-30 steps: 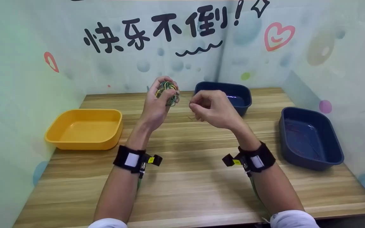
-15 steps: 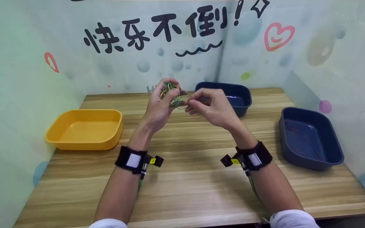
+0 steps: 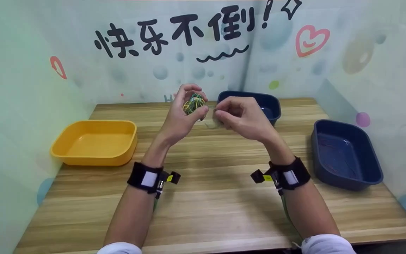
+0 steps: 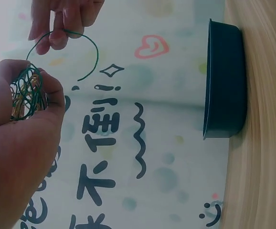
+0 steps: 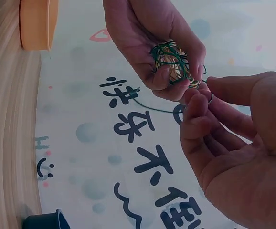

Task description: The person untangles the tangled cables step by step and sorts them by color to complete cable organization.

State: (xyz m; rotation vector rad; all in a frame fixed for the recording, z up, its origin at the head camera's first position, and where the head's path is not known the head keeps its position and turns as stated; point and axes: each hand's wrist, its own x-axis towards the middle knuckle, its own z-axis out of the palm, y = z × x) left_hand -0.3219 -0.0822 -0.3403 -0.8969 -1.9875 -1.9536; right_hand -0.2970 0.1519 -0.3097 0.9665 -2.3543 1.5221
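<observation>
My left hand (image 3: 179, 120) holds a tangled ball of thin green and yellow wire (image 3: 194, 104) above the table's far half. To its right, my right hand (image 3: 248, 118) pinches a green strand (image 4: 97, 53) between thumb and fingertips. In the left wrist view this strand runs up from the tangle (image 4: 27, 93) to the right fingers, then curves to a loose end. The right wrist view shows the strand's tail (image 5: 150, 109) hanging past the right fingertips, close to the ball. The left palm hides part of the ball.
A yellow bin (image 3: 93, 161) stands at the left of the wooden table (image 3: 206, 197). One navy bin (image 3: 250, 93) is at the back, partly behind the right hand. Another navy bin (image 3: 345, 181) at the right contains several thin red strands (image 3: 349, 165).
The left hand has shifted slightly right with the ball and turned it. The right hand came in closer to the ball, then drew back a little to the right with the strand.
</observation>
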